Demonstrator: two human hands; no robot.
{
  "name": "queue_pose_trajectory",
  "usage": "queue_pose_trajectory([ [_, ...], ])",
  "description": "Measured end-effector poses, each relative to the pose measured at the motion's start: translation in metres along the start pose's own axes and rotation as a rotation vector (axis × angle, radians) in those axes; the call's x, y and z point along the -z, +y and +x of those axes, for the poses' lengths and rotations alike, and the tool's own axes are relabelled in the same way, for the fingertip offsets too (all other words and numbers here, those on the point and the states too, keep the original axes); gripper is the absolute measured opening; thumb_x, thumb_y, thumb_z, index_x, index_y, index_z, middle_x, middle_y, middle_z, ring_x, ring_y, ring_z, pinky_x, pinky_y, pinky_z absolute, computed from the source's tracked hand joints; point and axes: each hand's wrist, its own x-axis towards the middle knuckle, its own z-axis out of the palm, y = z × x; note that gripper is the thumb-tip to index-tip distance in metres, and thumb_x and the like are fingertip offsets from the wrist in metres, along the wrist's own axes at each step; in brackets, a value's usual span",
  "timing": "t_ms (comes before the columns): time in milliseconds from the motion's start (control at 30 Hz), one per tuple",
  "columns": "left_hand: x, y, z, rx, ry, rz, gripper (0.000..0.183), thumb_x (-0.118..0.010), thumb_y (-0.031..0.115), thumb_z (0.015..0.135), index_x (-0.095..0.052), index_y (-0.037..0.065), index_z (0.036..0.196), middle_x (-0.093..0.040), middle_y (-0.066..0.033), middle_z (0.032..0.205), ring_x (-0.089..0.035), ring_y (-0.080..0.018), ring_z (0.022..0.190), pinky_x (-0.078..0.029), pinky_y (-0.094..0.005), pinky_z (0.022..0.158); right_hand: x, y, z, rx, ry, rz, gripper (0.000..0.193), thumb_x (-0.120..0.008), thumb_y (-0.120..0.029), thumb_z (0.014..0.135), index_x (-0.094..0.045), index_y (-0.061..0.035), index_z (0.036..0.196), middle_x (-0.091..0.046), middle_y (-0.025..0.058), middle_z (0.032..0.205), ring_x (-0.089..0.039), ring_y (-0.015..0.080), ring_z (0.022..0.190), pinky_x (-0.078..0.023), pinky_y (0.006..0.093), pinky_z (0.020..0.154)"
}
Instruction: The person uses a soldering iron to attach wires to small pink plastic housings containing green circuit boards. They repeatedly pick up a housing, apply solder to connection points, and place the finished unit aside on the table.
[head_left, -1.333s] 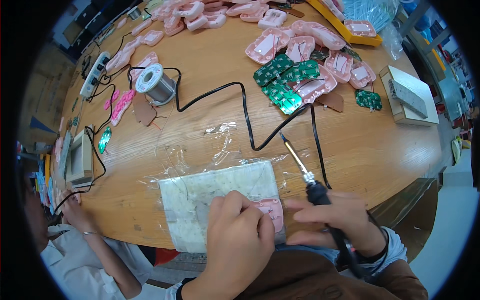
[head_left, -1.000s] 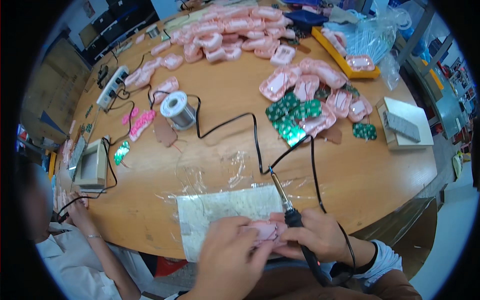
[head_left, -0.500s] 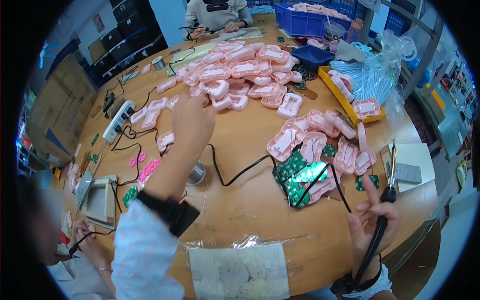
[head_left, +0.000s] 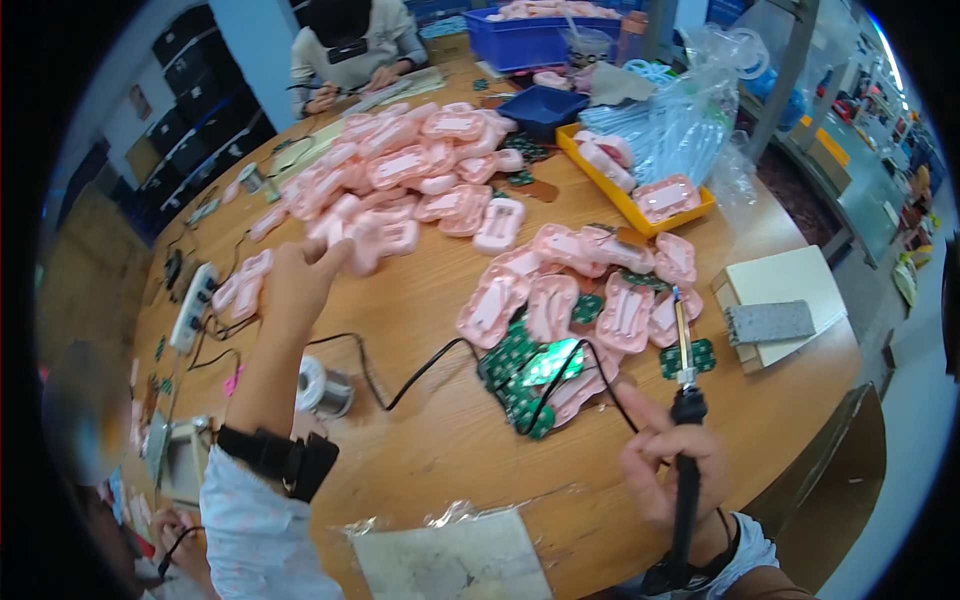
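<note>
Your left hand [head_left: 297,290] has gone from mat [head_left: 450,560] to far-left pink shells [head_left: 402,165], fingers' grip unclear | your right hand [head_left: 710,468] grasps soldering iron [head_left: 687,408] | soldering apparently paused

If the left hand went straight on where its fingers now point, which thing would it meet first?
Most likely the pink shell just ahead of the left hand, at the near edge of the pile; blur and depth leave contact unclear.
</note>
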Motion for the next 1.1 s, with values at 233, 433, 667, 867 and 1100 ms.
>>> queue_pose_trajectory([
  [233,0.044,0.020,-0.107,0.133,-0.199,-0.671,0.026,-0.067,0.022,0.088,-0.066,0.002,0.106,-0.066,-0.0025,0.094,-0.060,-0.0095,0.083,-0.047,-0.0246,0.078,-0.011,-0.013,-0.001,0.129,0.092,-0.077,0.026,-0.061,0.007,0.083,-0.045,-0.0025,0.101,-0.059,0.0331,0.116,-0.054,0.0035,0.066,-0.040,0.0160,0.057],
  [433,0.032,0.023,-0.083,-0.367,0.373,0.189,0.036,-0.068,0.022,0.087,-0.063,-0.007,0.108,-0.066,-0.0054,0.097,-0.061,-0.0138,0.086,-0.046,-0.0254,0.077,-0.018,-0.041,-0.035,0.271,0.097,-0.140,0.028,-0.072,0.006,0.070,-0.059,-0.0043,0.092,-0.062,0.0054,0.077,-0.057,0.0169,0.058,-0.045,0.0260,0.052],
  [667,0.032,0.071,-0.204,0.072,-0.088,-0.647,0.030,-0.059,0.019,0.094,-0.059,-0.004,0.113,-0.064,-0.0090,0.105,-0.063,-0.0145,0.097,-0.050,-0.0277,0.083,-0.008,-0.051,-0.073,0.150,-0.024,0.062,0.024,-0.071,0.004,0.073,-0.060,-0.0060,0.091,-0.066,0.0185,0.113,-0.056,0.0139,0.054,-0.047,0.0243,0.050],
  [867,-0.011,0.068,-0.314,0.451,-0.434,-1.089,0.037,-0.055,0.012,0.095,-0.051,-0.008,0.126,-0.060,-0.0149,0.119,-0.062,-0.0238,0.106,-0.052,-0.0373,0.091,0.005,-0.043,-0.077,0.007,-0.042,0.102,0.012,-0.064,0.005,0.083,-0.056,0.0017,0.093,-0.066,0.0114,0.086,-0.069,0.0187,0.080,-0.054,0.0267,0.064],
  [1100,-0.028,0.056,-0.345,0.577,-0.339,-1.166,0.037,-0.054,0.011,0.096,-0.049,-0.006,0.129,-0.058,-0.0151,0.123,-0.062,-0.0209,0.104,-0.052,-0.0324,0.090,-0.001,-0.045,-0.076,-0.169,-0.162,0.218,0.018,-0.060,0.007,0.086,-0.048,0.0023,0.098,-0.064,0.0172,0.090,-0.064,0.0334,0.106,-0.055,0.0293,0.075],
])
